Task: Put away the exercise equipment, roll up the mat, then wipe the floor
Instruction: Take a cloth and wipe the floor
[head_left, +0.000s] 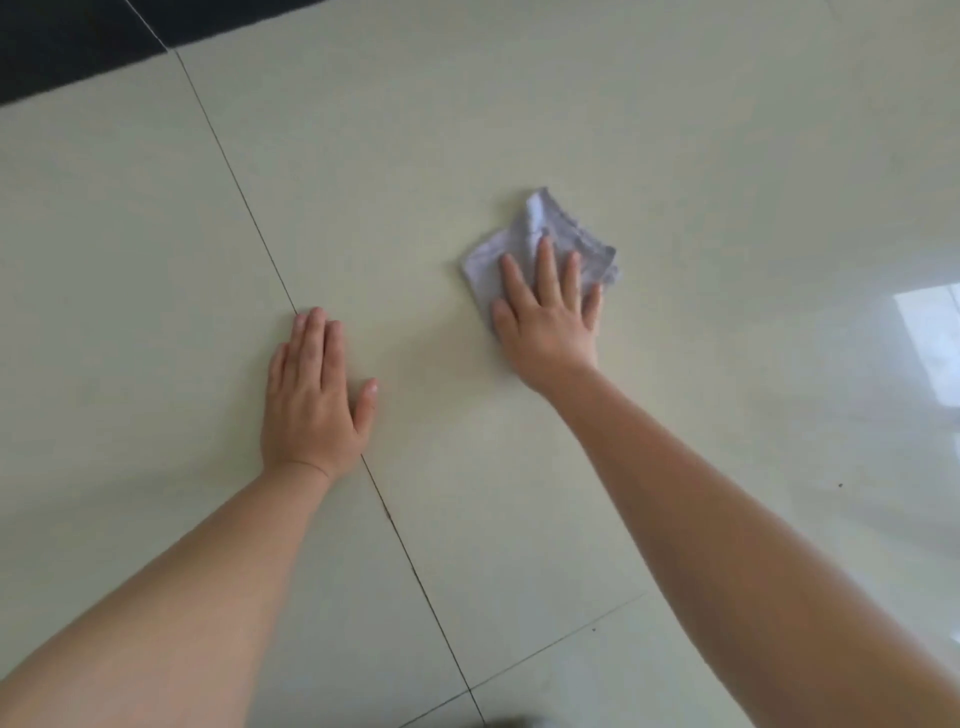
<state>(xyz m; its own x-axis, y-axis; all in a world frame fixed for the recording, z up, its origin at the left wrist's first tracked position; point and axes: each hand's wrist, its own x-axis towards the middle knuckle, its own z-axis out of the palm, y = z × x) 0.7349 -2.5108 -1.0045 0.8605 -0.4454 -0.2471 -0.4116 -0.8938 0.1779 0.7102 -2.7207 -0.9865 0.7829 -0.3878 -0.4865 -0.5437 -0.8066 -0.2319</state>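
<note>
A small pale lilac-grey cloth (550, 228) lies crumpled on the cream tiled floor (519, 93), right of centre. My right hand (550, 317) presses flat on the cloth's near part, fingers spread over it. My left hand (311, 395) rests palm down on the bare tiles to the left, fingers together, with nothing in it; it lies over a dark grout line. Both forearms reach in from the bottom of the view. No mat or exercise equipment is in view.
A dark grout line (228, 171) runs diagonally from the top left to the bottom middle. Black tiles (62, 36) fill the top left corner. A bright window reflection (930, 332) shines on the floor at the right edge.
</note>
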